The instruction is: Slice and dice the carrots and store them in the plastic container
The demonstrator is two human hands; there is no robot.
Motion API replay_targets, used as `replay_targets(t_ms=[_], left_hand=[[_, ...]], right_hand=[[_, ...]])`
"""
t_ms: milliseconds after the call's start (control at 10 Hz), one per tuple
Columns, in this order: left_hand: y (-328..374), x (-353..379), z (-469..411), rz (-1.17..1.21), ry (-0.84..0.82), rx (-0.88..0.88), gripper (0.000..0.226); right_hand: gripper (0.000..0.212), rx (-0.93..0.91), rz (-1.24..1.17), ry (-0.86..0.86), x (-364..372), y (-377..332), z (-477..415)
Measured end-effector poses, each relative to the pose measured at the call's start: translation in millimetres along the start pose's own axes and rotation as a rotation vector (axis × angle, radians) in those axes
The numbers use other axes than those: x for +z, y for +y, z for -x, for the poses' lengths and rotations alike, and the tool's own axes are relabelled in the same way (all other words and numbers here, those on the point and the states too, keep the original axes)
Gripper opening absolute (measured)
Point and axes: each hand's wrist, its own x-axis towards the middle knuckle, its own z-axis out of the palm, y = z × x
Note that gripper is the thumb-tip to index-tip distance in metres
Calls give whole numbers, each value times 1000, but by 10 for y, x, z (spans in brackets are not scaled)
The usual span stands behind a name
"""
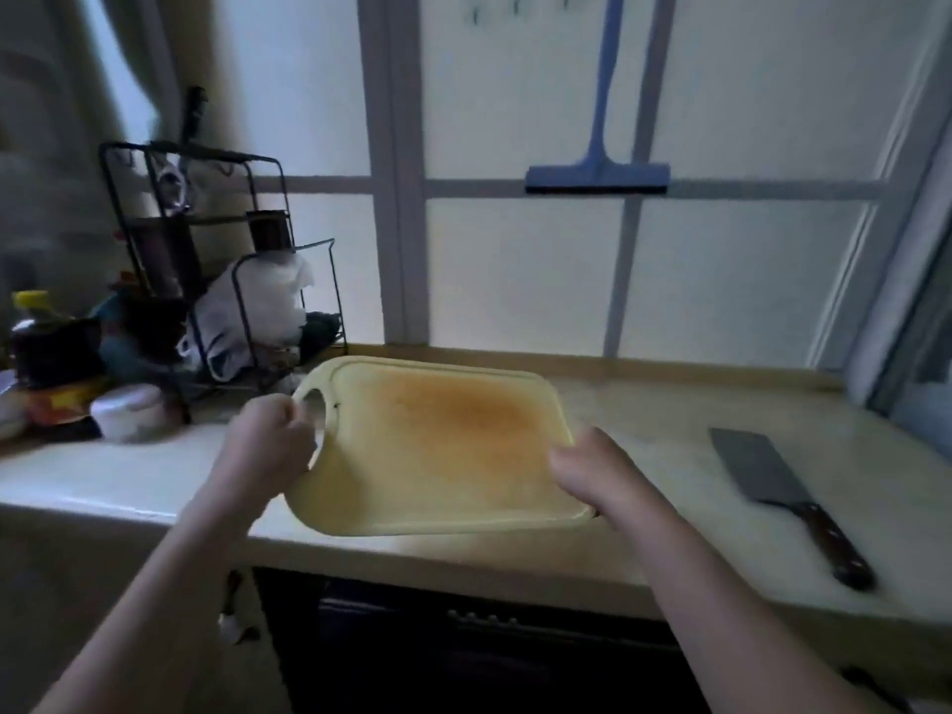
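From my end this looks like the very start: I see no carrots anywhere, so nothing is sliced, diced or stored. Both hands are on the cutting board (pixel 438 445). The left hand (pixel 273 435) has its grip curled through the handle cut-out at the board's left end, and the right hand (pixel 592 471) clasps the board's near right corner. The board sits over the front part of the tabletop (pixel 669 404), bare apart from an orange-brown stain. I cannot tell whether it lies flat or is held just above. The cleaver (pixel 772 481) lies untouched well to the right of the board. Left of the board, by the wire rack (pixel 206 249), stands a pale lidded tub (pixel 131 409). It may be the storage container, but it is too blurred to say. By my reckoning, everything is left: fetching carrots, cutting, filling.
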Motion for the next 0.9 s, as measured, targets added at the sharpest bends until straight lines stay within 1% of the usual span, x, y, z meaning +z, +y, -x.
replay_targets(t_ms=[100, 200, 300, 400, 600, 700, 800, 900], left_hand=[[295, 723, 44, -64, -188, 38, 38], [440, 1278, -18, -148, -269, 10, 53], [546, 1696, -128, -319, -382, 57, 40], [536, 1940, -248, -482, -423, 147, 27], [398, 2136, -421, -621, -484, 292, 36], [435, 2146, -421, -716, -506, 319, 42], [463, 2175, -415, -768, -515, 362, 46], [517, 2168, -429, -666, -495, 351, 44]], right_hand=[[51, 110, 113, 97, -320, 495, -171], [59, 200, 198, 149, -502, 800, -250], [60, 251, 311, 143, -556, 944, -346], [56, 251, 399, 130, -542, 1028, -430], [51, 257, 533, 123, -502, 1048, -519], [52, 251, 639, 108, -465, 992, -540], [51, 243, 679, 89, -436, 943, -558], [51, 239, 660, 93, -449, 864, -576]])
